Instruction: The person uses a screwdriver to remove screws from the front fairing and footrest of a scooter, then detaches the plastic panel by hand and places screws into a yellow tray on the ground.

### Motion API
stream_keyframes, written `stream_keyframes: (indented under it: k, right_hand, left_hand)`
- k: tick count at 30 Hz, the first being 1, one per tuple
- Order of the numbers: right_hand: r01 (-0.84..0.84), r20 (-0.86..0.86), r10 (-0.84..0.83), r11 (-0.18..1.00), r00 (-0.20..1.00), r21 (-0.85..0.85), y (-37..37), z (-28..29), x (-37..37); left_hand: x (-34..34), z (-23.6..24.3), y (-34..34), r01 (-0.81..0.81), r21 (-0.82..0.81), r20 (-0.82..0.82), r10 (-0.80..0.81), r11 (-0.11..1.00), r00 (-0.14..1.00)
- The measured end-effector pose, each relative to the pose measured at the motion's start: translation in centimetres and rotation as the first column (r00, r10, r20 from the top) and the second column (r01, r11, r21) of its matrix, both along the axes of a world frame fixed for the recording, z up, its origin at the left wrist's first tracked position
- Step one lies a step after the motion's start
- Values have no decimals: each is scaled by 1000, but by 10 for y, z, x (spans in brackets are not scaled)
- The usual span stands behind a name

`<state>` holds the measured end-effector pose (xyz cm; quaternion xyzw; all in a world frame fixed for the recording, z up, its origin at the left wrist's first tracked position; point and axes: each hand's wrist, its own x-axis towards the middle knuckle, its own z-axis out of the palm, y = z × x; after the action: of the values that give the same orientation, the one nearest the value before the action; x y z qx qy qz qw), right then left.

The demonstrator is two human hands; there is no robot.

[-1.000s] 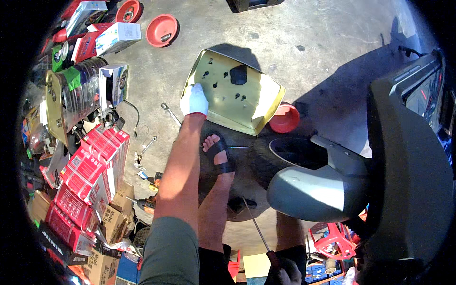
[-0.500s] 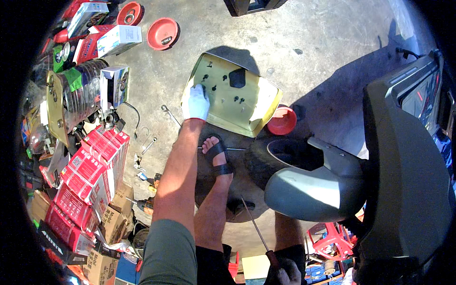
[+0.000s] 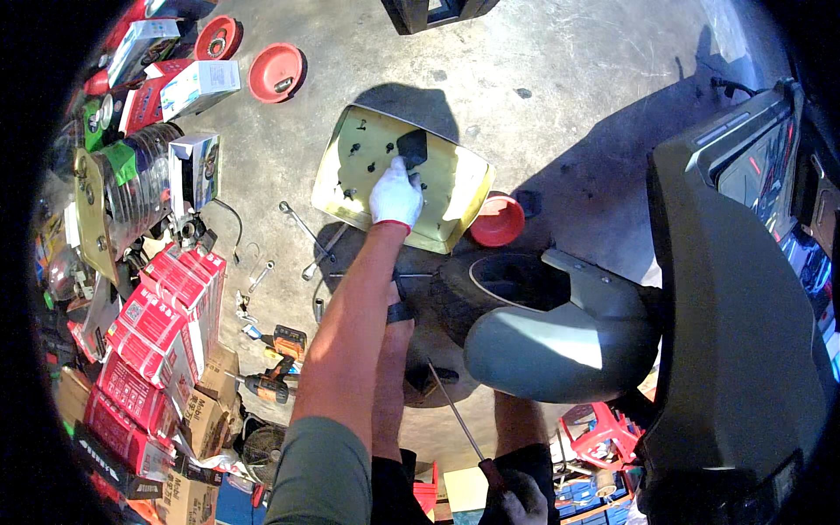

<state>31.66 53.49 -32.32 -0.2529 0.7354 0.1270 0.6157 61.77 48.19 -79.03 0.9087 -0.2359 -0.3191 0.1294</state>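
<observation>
At the upper centre, a pale yellow-green tray-like panel [image 3: 451,197] lies on the floor with several small dark fasteners [image 3: 371,167] and a dark squarish patch [image 3: 411,144]. My left hand [image 3: 396,197], in a white glove, reaches into the panel, fingers closed at the patch's lower edge; what they hold, if anything, is hidden. At the bottom, my right hand [image 3: 521,499], gloved and partly shadowed, grips a long screwdriver [image 3: 458,416] by its dark handle, the shaft angled up-left. My sandalled left foot is mostly behind my left forearm.
A scooter's grey front fender [image 3: 538,350], tyre [image 3: 455,297] and dark body [image 3: 717,315] fill the right. Red bowls [image 3: 497,234] sit around the panel. Spanners [image 3: 299,225] and a drill [image 3: 267,383] lie left, beside piled red boxes [image 3: 157,332]. A red plastic stool [image 3: 599,437] is lower right.
My left hand has moved from the panel's left side rightward to the dark patch. The view has shifted slightly, uncovering more spanners. My right hand still holds the screwdriver.
</observation>
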Motion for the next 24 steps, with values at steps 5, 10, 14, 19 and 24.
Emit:
stream_keyframes:
  k: [5,10,14,19,24]
  right_hand:
    - [-4,-55,6,999,998,45,-9,-1,6]
    - [-45,-91,50,998,995,48,-17,-6,10]
    - [-166,-93,165,986,982,-7,-18,-8,5]
    - [-163,-61,162,986,985,-24,-6,-2,-11]
    - [-315,-44,313,948,949,-46,-15,28,6]
  left_hand:
    - [6,7,-31,4,92,-9,-3,996,1000]
    - [14,-10,-47,-33,248,27,27,968,999]
    - [16,-18,-53,-82,277,50,71,957,996]
    - [21,-21,-31,-200,153,-2,202,968,979]
    - [7,40,16,-627,-141,-516,484,766,707]
